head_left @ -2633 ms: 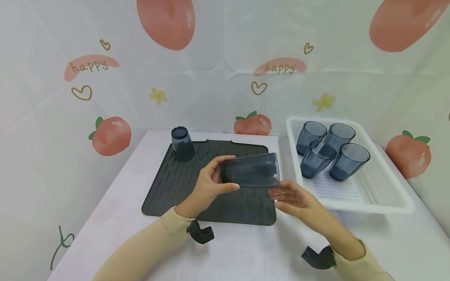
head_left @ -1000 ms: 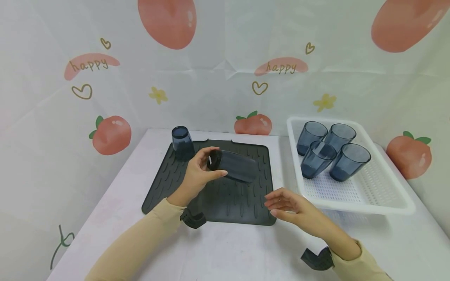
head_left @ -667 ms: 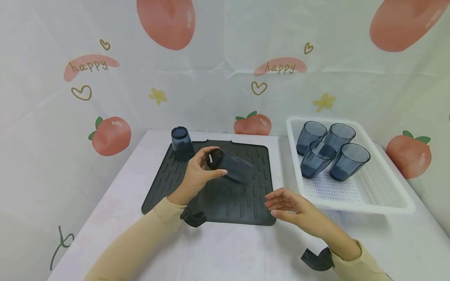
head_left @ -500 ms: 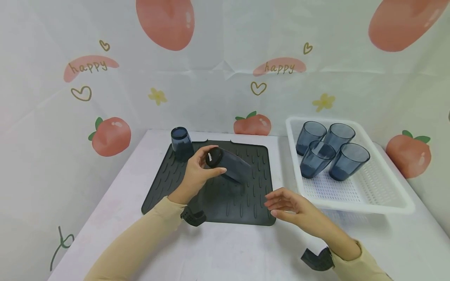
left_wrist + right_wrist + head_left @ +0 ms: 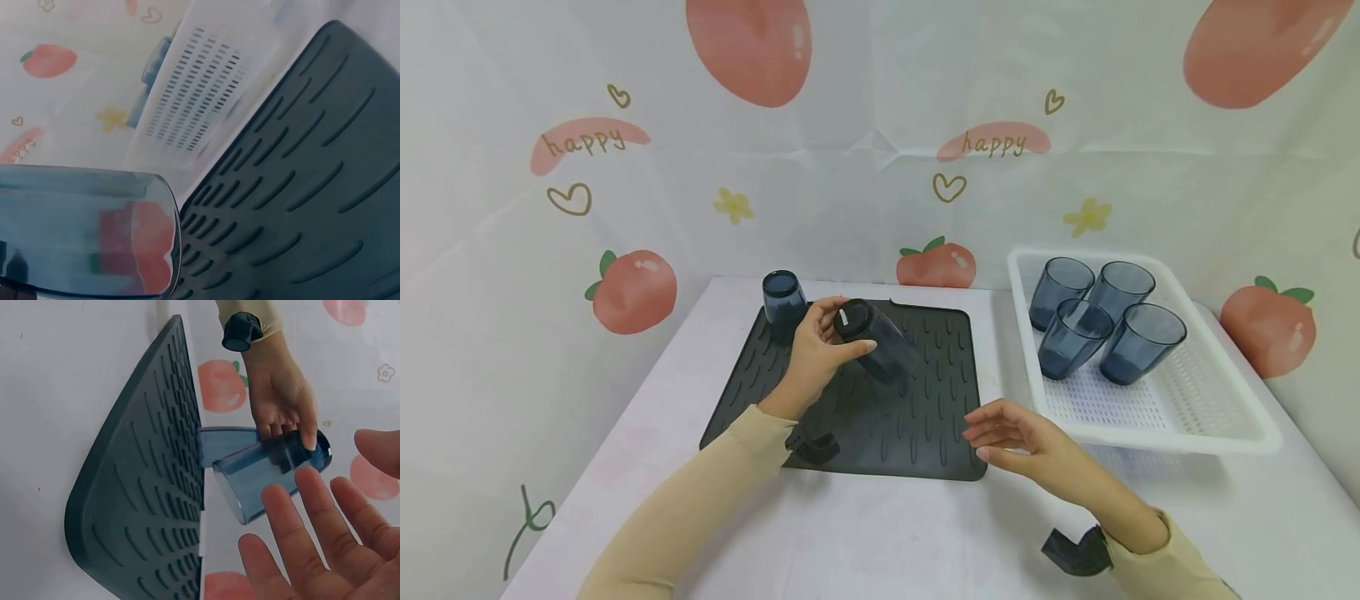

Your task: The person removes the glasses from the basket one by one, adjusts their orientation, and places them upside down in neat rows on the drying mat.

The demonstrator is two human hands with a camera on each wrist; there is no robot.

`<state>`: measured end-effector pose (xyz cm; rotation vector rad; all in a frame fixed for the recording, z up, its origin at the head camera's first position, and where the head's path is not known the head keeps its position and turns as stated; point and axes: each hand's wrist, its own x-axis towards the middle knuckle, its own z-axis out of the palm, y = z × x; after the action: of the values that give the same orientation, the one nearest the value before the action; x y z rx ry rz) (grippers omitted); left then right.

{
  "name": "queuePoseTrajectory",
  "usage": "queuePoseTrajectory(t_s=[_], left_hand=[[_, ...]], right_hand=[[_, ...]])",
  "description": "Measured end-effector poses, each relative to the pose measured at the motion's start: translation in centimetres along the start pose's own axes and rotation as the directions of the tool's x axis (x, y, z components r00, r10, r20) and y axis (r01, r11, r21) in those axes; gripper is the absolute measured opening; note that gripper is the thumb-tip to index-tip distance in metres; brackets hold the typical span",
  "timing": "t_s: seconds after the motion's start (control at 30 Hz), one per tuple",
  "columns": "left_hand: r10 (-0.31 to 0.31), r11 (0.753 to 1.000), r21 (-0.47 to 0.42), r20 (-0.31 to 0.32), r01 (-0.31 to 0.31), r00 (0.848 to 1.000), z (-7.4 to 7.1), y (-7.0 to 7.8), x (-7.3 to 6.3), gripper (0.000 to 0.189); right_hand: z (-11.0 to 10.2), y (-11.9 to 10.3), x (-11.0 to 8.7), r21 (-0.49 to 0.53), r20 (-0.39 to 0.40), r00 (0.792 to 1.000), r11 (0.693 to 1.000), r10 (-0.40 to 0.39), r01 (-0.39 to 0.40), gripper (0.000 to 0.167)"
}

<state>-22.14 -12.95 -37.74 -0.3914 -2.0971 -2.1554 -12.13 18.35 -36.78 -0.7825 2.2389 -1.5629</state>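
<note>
My left hand (image 5: 814, 354) grips a blue-tinted drinking glass (image 5: 883, 346) near its base, thumb on one side and fingers on the other. The glass is tilted, base up toward me and mouth down to the right, over the black ridged drying mat (image 5: 925, 433). In the right wrist view the glass (image 5: 269, 469) shows its mouth close above the mat. A second glass (image 5: 784, 304) stands upside down on the mat's far left corner. My right hand (image 5: 1026, 437) hovers off the mat's right edge, fingers relaxed, holding nothing.
A white perforated plastic basket (image 5: 1232, 417) stands at the right with several upright-leaning blue glasses (image 5: 1138, 342) inside. A patterned cloth (image 5: 850, 192) hangs behind the white table (image 5: 865, 542).
The left hand has drawn the glass left, away from the right hand, and tipped its mouth steadily downward. The right hand let go of the glass and has since stayed still.
</note>
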Motion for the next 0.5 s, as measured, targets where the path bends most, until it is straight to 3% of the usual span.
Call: queuePoseTrajectory(t_s=[0.5], left_hand=[[0.036, 0.987, 0.161, -0.084, -0.022, 0.996, -0.8, 0.0, 3.0, 0.066]], right_hand=[[0.0, 0.4, 0.0, 0.001, -0.008, 1.000, 1.000, 0.012, -0.012, 0.033]])
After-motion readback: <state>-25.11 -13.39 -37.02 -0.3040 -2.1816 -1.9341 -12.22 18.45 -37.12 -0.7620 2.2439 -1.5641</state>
